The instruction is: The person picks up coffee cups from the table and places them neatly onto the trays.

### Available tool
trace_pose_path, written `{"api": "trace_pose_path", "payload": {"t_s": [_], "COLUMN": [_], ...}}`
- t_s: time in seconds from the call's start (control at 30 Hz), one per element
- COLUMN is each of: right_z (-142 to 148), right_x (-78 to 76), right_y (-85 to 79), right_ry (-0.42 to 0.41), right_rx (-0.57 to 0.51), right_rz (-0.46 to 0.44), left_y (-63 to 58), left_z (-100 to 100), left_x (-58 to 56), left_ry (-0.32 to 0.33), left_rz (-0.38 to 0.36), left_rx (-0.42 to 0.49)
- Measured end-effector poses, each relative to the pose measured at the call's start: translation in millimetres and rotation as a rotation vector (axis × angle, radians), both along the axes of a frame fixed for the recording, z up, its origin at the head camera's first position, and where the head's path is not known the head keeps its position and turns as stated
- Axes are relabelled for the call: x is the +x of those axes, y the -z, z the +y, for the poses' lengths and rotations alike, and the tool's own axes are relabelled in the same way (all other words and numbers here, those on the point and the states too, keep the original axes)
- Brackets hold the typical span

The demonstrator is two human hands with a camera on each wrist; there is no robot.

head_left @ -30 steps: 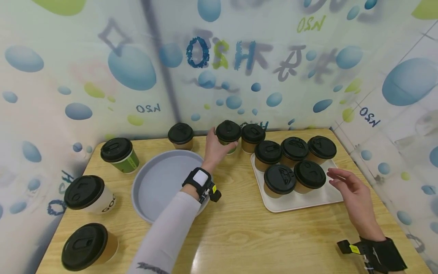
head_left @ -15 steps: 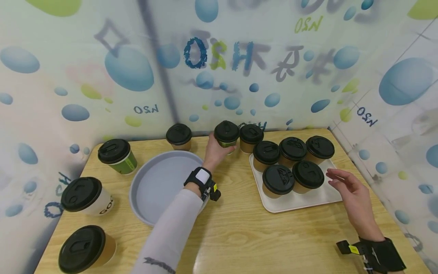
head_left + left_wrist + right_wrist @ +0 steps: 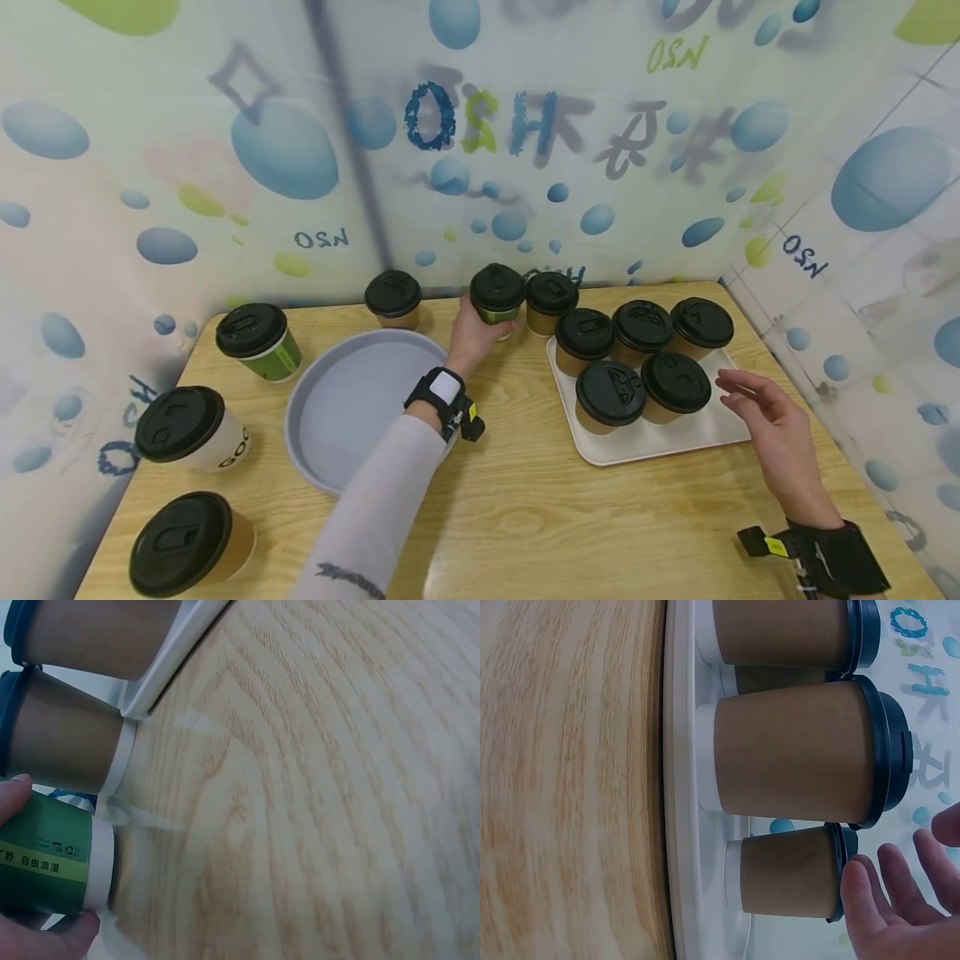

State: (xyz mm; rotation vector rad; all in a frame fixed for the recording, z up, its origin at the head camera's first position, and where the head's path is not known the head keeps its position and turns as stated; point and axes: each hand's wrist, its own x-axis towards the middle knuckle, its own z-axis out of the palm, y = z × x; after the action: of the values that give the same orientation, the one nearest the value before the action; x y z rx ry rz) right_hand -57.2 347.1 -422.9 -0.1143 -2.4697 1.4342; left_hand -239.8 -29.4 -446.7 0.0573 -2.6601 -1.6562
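At the back of the table, my left hand [image 3: 474,337] grips a green paper coffee cup [image 3: 498,293] with a black lid. In the left wrist view, thumb and fingers lie on both sides of the green cup [image 3: 56,859], close to its white base. A brown cup [image 3: 552,302] stands right beside it. My right hand [image 3: 776,433] hovers at the right end of the white tray [image 3: 720,425], fingers loosely bent and holding nothing. Several brown lidded cups stand on that tray; the nearest to my right hand is a brown cup [image 3: 677,385].
A round grey-blue tray [image 3: 345,408] lies left of centre, partly under my left forearm. Around it stand another brown cup [image 3: 393,298], a green cup [image 3: 262,340], a white cup [image 3: 193,429] and a larger brown cup [image 3: 191,542]. A patterned curtain [image 3: 480,200] borders the table's back.
My left fingers have closed round the green cup, which now leans slightly. The right hand stays in place. The head view has shifted slightly.
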Motion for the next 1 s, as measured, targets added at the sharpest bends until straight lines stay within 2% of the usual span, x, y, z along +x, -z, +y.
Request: {"api": "trace_pose_path", "payload": {"t_s": [0.17, 0.33, 0.63, 0.77, 0.9, 1.0], "right_z": [1.0, 1.7, -1.7, -6.5, -15.8, -23.1], "right_x": [0.5, 0.1, -0.4, 0.5, 2.2, 2.7], "right_y": [-2.5, -4.2, -8.3, -12.6, -19.1, -24.1], "right_ry": [0.008, 0.009, 0.012, 0.014, 0.004, -0.019], "right_rx": [-0.001, -0.006, -0.007, 0.003, 0.016, 0.009], "right_rz": [-0.006, 0.003, 0.005, 0.015, 0.058, 0.096], "left_y": [-4.5, -12.9, -23.6, -28.3, -33.6, -37.3], "left_z": [0.5, -0.7, -7.1, -10.8, -13.8, -14.7], "left_x": [4.0, 12.3, 34.7, 45.9, 57.0, 65.6], "left_ry": [-0.011, 0.005, 0.090, 0.130, 0.172, 0.196], "left_rz": [0.000, 0.026, 0.129, 0.158, 0.178, 0.188], "left_rx": [0.041, 0.064, 0.111, 0.177, 0.220, 0.205]}}
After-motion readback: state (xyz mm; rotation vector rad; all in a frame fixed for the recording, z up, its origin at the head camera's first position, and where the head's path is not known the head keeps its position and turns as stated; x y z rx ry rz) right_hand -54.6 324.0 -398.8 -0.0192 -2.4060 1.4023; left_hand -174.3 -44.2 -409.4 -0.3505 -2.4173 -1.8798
